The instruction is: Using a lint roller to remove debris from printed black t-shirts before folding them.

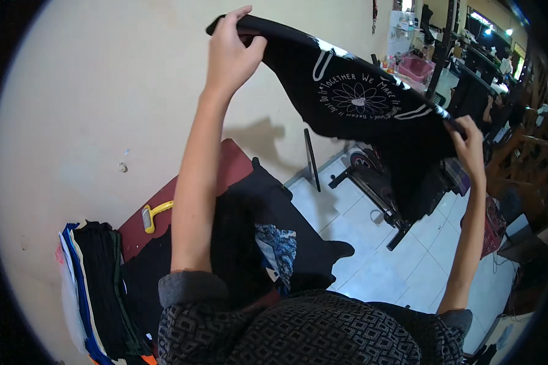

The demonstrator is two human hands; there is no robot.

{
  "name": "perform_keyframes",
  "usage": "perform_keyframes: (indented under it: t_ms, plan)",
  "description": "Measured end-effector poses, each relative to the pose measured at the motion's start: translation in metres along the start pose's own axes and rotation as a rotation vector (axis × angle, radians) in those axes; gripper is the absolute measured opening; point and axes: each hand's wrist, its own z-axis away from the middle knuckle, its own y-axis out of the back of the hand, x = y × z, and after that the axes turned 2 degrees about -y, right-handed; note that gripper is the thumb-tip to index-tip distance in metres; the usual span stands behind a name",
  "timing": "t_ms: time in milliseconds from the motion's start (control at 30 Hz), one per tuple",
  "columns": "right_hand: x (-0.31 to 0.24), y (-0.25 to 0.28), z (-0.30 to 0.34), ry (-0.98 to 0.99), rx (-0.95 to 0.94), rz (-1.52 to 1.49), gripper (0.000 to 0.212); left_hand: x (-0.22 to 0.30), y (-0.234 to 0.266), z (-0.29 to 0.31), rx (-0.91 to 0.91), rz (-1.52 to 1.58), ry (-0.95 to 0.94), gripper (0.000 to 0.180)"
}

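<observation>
Both my hands hold up a black shirt [408, 143] with a round white flower print, stretched between them above the table and floor. My left hand [232, 58] pinches its upper left end, high against the wall. At the other end, lower down on the right, my right hand [467, 146] grips the edge. The cloth droops between and below the hands. Beneath my left arm, a black garment [277, 198] lies spread on a dark red table [231, 159]. On the table sits a yellow-handled brush [155, 214]. A blue patterned cloth [280, 248] lies near my body.
A stack of folded clothes [100, 267] stands at the table's left side. Beyond the table, a black metal frame with a wheel [371, 194] stands on white floor tiles [371, 267]. Further back right are a pink basin [415, 68], wooden furniture [523, 158] and another person [492, 109].
</observation>
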Motion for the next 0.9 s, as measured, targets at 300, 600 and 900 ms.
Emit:
perform_keyframes:
  t_ms: [300, 600, 900]
  plan:
    - [-0.048, 0.028, -0.058, 0.199, -0.136, -0.097, 0.012, 0.041, 0.162, 0.038, -0.09, -1.046, -0.374, 0.008]
    - [-0.161, 0.001, -0.089, 0.077, -1.079, -0.605, 0.016, 0.127, 0.367, 0.128, 0.026, -0.661, 0.468, 0.006]
    - [-0.297, -0.113, -0.131, 0.195, -1.074, 0.35, 0.022, 0.21, 0.428, 0.209, -0.678, -0.414, 0.751, 0.015]
